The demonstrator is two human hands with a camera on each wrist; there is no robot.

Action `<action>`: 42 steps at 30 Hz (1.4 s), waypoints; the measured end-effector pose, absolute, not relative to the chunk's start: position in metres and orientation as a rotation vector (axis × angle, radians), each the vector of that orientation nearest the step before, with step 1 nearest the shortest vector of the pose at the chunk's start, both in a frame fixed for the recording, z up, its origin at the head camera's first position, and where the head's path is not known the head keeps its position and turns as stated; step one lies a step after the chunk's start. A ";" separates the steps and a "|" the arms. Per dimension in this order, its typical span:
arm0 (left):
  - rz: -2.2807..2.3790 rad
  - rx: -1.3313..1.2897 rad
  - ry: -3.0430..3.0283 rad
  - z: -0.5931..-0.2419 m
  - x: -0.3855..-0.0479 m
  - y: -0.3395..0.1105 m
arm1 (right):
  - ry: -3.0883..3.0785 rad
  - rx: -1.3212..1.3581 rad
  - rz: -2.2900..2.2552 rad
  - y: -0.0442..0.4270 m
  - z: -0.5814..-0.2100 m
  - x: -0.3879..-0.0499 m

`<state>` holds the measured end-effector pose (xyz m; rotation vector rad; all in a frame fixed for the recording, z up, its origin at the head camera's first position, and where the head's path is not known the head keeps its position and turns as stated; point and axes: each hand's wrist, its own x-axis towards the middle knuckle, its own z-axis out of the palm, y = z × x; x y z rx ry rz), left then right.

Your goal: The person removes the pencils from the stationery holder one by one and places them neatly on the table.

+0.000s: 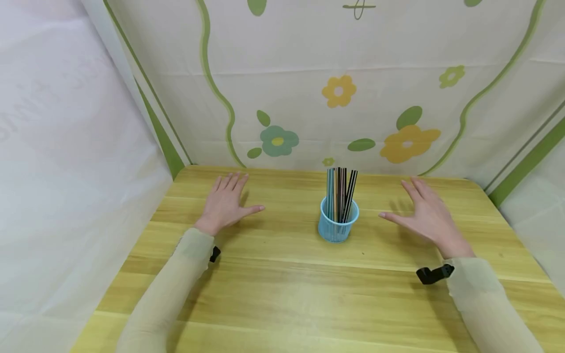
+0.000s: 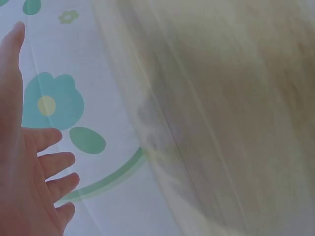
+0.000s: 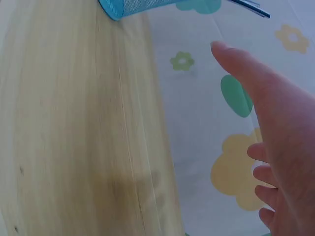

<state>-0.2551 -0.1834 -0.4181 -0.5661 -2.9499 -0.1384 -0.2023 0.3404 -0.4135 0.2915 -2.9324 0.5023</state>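
A light blue mesh cup (image 1: pixel 334 231) stands upright near the middle of the wooden table. Several thin sticks (image 1: pixel 337 191), some blue, some tan, some dark, lean inside it with their tops above the rim. To the left of the cup my left hand (image 1: pixel 223 203) hovers over the table, fingers straight and thumb spread, holding nothing. My right hand (image 1: pixel 428 215) is on the cup's other side, thumb pointing toward it, also holding nothing. Part of the cup (image 3: pixel 142 4) shows at the top of the right wrist view; the left wrist view does not show it.
The wooden table (image 1: pixel 282 299) reaches back to a white curtain (image 1: pixel 291 49) printed with flowers and leaves. Another white cloth (image 1: pixel 66 171) hangs along the left side. Black straps with small devices (image 1: pixel 434 273) sit at the wrists.
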 end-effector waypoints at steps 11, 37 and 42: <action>-0.834 -0.445 -2.926 -0.416 -0.255 -0.172 | -2.836 0.215 0.957 0.312 -0.408 -0.198; -1.784 -0.516 -2.475 -0.414 -0.237 -0.118 | -2.679 0.280 1.571 0.233 -0.423 -0.188; -1.886 -0.536 -2.396 -0.411 -0.236 -0.106 | -2.666 0.256 1.578 0.230 -0.428 -0.189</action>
